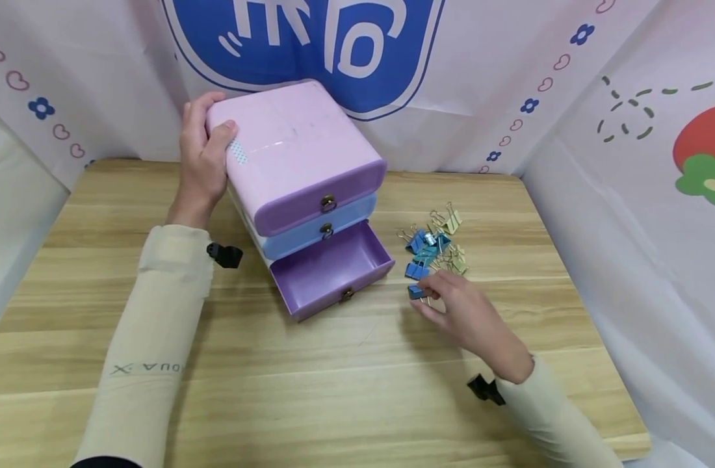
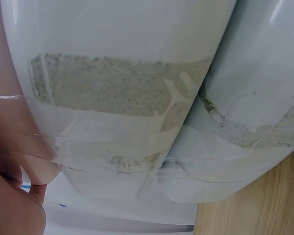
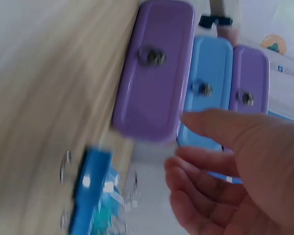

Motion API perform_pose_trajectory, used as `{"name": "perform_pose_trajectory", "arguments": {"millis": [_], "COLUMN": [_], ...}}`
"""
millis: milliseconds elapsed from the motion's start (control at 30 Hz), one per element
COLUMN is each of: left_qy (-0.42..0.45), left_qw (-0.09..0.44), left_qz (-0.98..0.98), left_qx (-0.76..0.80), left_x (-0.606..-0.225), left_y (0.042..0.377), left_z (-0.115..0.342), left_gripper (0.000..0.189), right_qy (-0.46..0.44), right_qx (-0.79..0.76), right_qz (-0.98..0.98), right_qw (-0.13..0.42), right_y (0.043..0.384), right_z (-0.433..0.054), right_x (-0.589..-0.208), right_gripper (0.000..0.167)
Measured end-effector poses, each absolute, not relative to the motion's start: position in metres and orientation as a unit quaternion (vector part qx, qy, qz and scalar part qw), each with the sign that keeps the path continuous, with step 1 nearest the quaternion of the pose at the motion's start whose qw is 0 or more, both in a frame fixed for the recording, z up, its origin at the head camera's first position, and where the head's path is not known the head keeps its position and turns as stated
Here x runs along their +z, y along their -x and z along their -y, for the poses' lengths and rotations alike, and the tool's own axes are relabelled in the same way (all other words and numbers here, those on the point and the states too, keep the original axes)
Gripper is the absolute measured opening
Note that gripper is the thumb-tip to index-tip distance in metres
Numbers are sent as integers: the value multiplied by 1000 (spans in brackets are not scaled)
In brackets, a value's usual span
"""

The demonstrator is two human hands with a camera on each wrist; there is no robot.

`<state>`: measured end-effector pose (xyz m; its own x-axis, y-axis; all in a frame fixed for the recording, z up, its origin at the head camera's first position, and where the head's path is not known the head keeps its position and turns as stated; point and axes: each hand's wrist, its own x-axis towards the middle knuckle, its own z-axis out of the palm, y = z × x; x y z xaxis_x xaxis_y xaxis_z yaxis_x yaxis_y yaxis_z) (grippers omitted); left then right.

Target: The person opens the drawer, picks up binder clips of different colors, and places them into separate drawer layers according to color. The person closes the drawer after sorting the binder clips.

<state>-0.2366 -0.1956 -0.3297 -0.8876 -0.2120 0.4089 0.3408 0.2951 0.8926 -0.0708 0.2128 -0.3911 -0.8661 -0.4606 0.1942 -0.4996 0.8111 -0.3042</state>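
Observation:
My left hand (image 1: pixel 202 149) grips the back left corner of a small three-drawer cabinet (image 1: pixel 299 143), its thumb on the pink top. White side panels (image 2: pixel 122 29) with old tape on them fill the left wrist view. The cabinet's bottom purple drawer (image 1: pixel 334 270) is pulled out, its smooth inside showing; the blue and upper purple drawers are closed. My right hand (image 1: pixel 465 312) is at a blue binder clip (image 1: pixel 416 292) on the table. In the right wrist view, a gap shows between thumb (image 3: pixel 210 122) and fingers, and a blurred blue clip (image 3: pixel 90 188) lies beyond them.
Behind the near clip lies a loose pile of blue, teal and yellowish binder clips (image 1: pixel 430 247), right of the open drawer. The wooden table (image 1: pixel 346 390) runs back to a printed white cloth (image 1: pixel 468 84), with more cloth along both sides.

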Motion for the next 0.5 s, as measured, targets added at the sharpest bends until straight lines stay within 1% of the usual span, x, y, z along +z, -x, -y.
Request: {"name": "perform_pose_trajectory", "arguments": {"millis": [200, 500], "left_qy": [42, 53], "left_qw": [237, 243], "left_qz": [770, 766], "left_qx": [-591, -592], "left_x": [-329, -324], "left_y": [238, 233], "left_z": [197, 195], "left_gripper": [49, 49], "right_qy": [-275, -316], "right_qx": [111, 78], "right_qz": [953, 943], "right_qw": [54, 68], "right_y": [78, 85], "right_z": [-232, -236], "right_x": [-391, -403], "right_gripper": [27, 26]}}
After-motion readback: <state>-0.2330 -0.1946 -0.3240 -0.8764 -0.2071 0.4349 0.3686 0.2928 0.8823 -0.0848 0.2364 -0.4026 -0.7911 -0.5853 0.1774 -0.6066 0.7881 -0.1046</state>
